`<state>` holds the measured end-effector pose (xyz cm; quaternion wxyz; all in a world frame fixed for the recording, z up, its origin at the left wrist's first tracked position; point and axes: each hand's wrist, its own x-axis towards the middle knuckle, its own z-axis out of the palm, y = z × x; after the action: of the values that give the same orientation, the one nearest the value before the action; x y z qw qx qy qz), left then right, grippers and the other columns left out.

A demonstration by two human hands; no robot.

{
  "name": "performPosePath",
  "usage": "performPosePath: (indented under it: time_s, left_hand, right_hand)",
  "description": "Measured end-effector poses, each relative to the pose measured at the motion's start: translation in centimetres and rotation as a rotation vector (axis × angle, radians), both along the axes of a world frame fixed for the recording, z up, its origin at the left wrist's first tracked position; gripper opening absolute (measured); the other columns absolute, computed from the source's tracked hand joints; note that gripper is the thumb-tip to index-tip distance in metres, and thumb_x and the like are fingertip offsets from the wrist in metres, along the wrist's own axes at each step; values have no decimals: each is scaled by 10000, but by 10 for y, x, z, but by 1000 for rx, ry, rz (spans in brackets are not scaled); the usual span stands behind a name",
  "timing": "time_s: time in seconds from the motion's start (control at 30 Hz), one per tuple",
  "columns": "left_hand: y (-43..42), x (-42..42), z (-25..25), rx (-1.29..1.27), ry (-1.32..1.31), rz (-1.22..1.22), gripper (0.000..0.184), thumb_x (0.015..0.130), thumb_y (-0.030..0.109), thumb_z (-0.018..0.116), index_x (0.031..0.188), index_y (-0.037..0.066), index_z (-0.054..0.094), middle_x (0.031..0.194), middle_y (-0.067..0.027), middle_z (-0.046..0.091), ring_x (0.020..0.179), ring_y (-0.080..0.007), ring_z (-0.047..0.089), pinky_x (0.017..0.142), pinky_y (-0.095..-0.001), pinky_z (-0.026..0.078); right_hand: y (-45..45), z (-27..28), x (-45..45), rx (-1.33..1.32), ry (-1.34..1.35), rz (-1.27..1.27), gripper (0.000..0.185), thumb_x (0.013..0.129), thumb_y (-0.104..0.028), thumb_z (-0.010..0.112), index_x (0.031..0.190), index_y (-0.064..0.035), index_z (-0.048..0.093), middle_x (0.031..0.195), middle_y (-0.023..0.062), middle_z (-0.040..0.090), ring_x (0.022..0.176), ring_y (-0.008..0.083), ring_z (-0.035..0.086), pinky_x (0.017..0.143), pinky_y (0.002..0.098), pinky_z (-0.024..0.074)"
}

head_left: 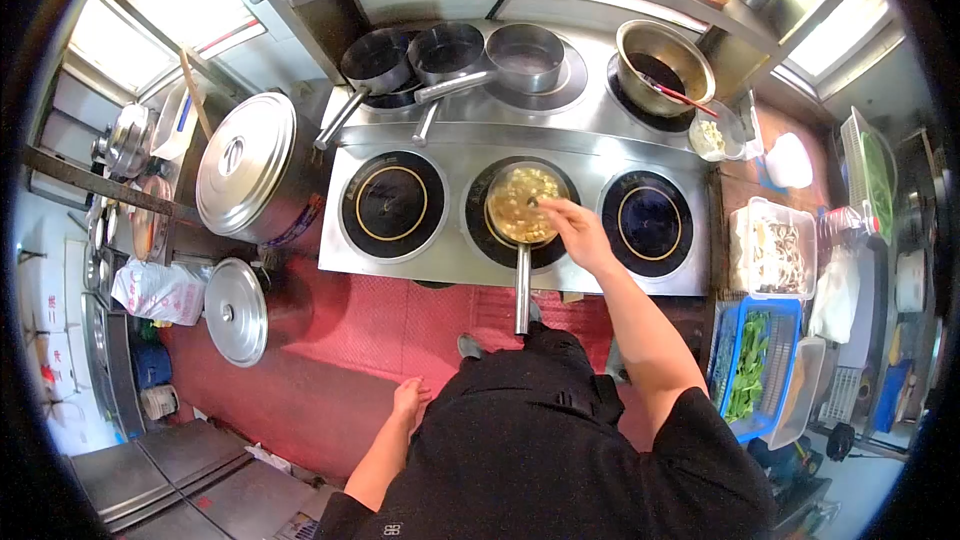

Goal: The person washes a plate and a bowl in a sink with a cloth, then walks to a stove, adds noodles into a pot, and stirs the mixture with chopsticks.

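A saucepan (pixel 523 202) with bubbling broth and pale chunks sits on the middle front burner, its metal handle pointing toward me. Over the pan's right edge is my right hand (pixel 577 230), its fingers pinched together; whatever they hold, if anything, is too small to make out. My left hand (pixel 410 398) hangs low at my left side above the red floor, away from the stove, with its fingers loosely bent and touching nothing visible.
Black burners (pixel 394 205) flank the pan. Behind stand three dark saucepans (pixel 525 58) and a steel bowl (pixel 665 75) with a red-handled utensil. Large lidded pots (pixel 247 165) are at left. Mushrooms (pixel 778 252) and a blue basket of greens (pixel 750 365) are at right.
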<state>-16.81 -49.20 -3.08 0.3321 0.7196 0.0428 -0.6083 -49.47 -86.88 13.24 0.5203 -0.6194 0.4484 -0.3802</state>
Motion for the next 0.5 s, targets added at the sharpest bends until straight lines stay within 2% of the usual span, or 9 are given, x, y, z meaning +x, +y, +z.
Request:
performPosePath:
  time_s: [0.07,0.13,0.17,0.33,0.5]
  left_hand:
    - [-1,3,-4,-16,-17,-63,271,964,267,515,1159,92,583,918,-77,637,736,-176,600,674,-345,512]
    - [-6,3,4,0,-49,-75,267,962,268,519,1154,94,585,919,-75,638,738,-172,601,671,-343,512]
    - [-7,3,5,15,-79,-80,263,961,269,523,1149,96,587,921,-73,639,739,-169,601,668,-341,511]
    - [-1,0,17,33,-49,-30,252,957,278,536,1127,99,592,915,-64,645,732,-157,601,652,-331,506]
    - [8,0,3,61,-73,-75,250,955,284,542,1119,102,592,907,-67,641,723,-160,600,647,-326,505]
  right_hand:
    - [-21,-9,5,-81,29,-37,226,974,-100,560,1180,-59,643,1060,21,670,937,71,595,805,223,482]
    - [-40,-20,-7,-66,-15,-225,238,978,-124,557,1193,-65,641,1065,23,667,931,81,599,812,239,487]
    - [-41,-7,-18,-27,-23,-289,236,972,-98,545,1175,-31,646,1061,50,694,938,103,612,852,245,470]
    - [-12,11,-67,8,216,-203,241,970,-79,534,1177,-19,641,1039,38,686,879,82,604,781,233,484]
    - [20,4,-28,105,-88,-156,238,976,-116,557,1187,-49,643,1020,19,667,850,97,601,754,242,495]
